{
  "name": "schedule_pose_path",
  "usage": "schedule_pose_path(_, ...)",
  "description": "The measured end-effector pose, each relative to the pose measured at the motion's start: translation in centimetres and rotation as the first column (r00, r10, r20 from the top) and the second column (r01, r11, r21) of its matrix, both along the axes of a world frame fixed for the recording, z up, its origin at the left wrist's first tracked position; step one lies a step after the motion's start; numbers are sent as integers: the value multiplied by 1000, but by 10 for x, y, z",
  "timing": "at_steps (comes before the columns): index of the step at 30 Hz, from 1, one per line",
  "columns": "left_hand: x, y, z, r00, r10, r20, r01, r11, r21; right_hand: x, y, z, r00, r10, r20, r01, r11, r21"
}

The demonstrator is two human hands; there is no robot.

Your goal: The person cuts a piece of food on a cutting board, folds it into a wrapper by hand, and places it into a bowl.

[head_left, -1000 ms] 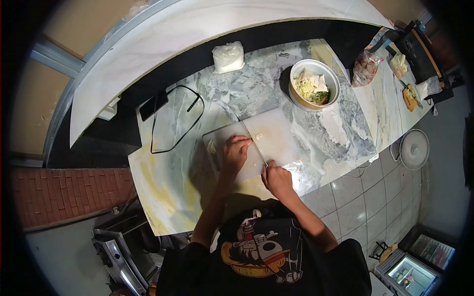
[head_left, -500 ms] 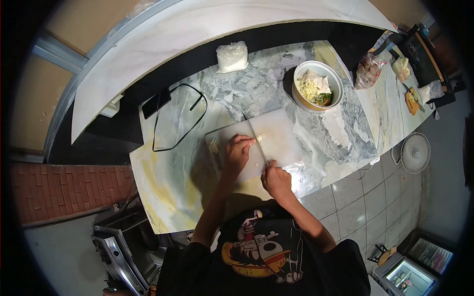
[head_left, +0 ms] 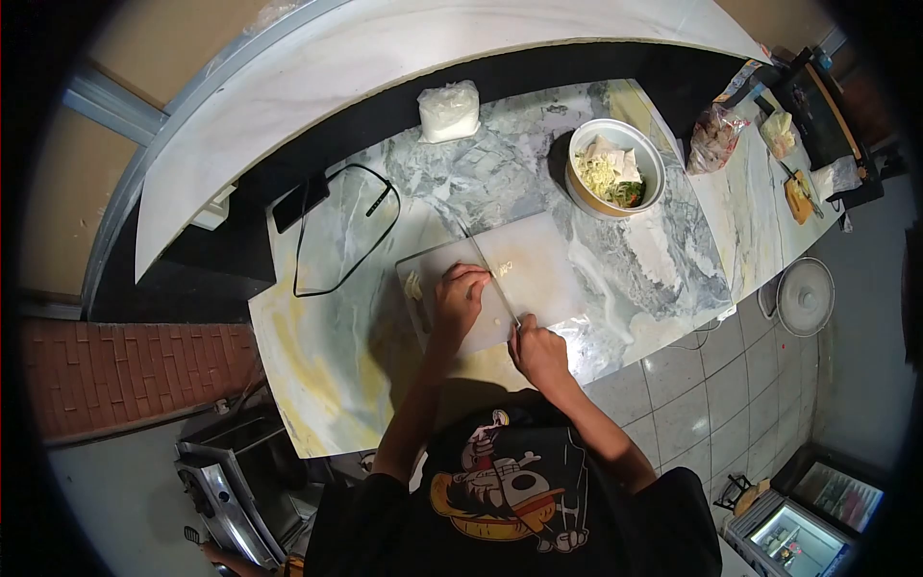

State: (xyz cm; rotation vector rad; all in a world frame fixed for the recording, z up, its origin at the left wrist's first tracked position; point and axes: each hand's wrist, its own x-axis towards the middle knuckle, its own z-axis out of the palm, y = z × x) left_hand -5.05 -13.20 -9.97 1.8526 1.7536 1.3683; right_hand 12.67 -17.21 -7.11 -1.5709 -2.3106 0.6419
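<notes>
A white cutting board (head_left: 550,252) lies on the marbled counter in front of me. My right hand (head_left: 538,350) grips the handle of a knife (head_left: 496,279), whose long blade slants up and left across the board. Left of the blade, my left hand (head_left: 461,296) has its fingers bent and pressed together at the board; whatever is under the fingertips is hidden. Right of the blade sit a few small pale slices (head_left: 506,268). More pale pieces (head_left: 413,286) lie near the board's left edge.
Beyond the board stand a tub (head_left: 580,192) of shredded vegetables and a plastic bag (head_left: 449,112) of white stuff. A phone (head_left: 301,204) and a looped black cable (head_left: 338,287) are at left. At lower left, another person's arm (head_left: 231,559) is beside a black slotted turner (head_left: 191,535).
The knife's tip has swung slightly left, and the blade lies closer to my left fingers. Another person's arm and the turner have come further into view at lower left.
</notes>
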Motion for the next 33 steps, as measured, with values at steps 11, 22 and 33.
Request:
schedule_pose_path(11, -1, -1, -2, 999, 6, -48, -6, 1000, -2, -4, 3, -1, 998, -15, 65, 17, 1000, -22)
schedule_pose_path(22, -1, -2, 13, 997, -3, 74, 10, 996, -93, -5, -1, 2, 998, -69, -8, 69, 995, -77)
schedule_pose_path(33, -1, -5, 20, 999, 29, 29, -26, 994, -108, -2, 0, 1, 1000, -13, -23, 12, 1000, -24)
